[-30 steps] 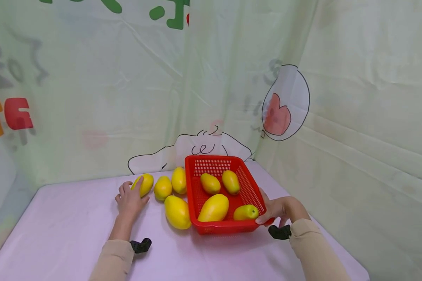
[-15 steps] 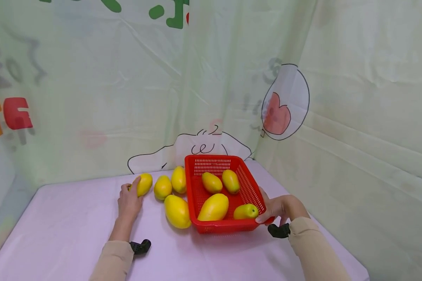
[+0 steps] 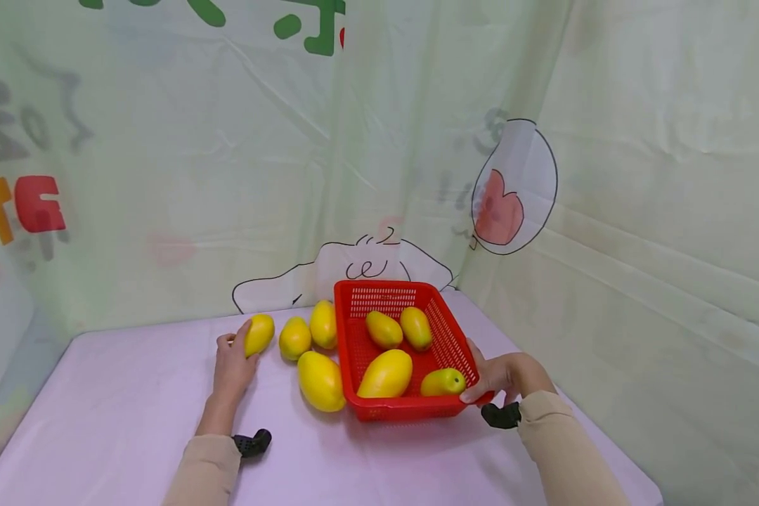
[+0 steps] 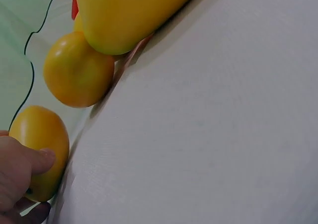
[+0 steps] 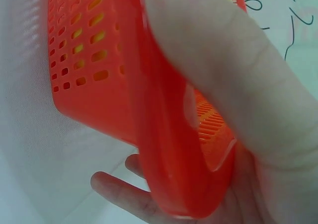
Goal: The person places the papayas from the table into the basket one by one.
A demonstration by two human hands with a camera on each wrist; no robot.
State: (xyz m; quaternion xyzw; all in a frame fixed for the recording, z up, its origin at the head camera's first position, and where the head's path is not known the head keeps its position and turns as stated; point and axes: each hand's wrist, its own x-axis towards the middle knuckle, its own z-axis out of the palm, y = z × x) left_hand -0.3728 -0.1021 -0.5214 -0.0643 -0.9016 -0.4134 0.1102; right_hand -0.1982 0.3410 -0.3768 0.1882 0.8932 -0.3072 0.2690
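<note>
Left hand (image 3: 232, 362): grip pinched the leftmost yellow mango (image 3: 261, 335), near the far edge of the desk (image 3: 322, 464). Right hand (image 3: 504, 374): grip held the red basket (image 3: 411, 409) by its near-right corner. Judged risk: smooth skin, one-sided hold could have let the mango roll.

The head camera looks forward and down from the near side of the table (image 3: 133, 414), set back enough to take in the left hand (image 3: 232, 365), the right hand (image 3: 502, 376), the whole basket (image 3: 411, 410) and the curtain (image 3: 228, 176) behind. The left wrist camera sits low and close, rolled so the tabletop slopes, facing past the left hand to the mangoes (image 3: 295, 339). The right wrist camera is nearest, also rolled, facing the basket's side with the right hand looming large. Head and left wrist share the left hand and mangoes; head and right wrist share the right hand and basket. All three catch some curtain.
</note>
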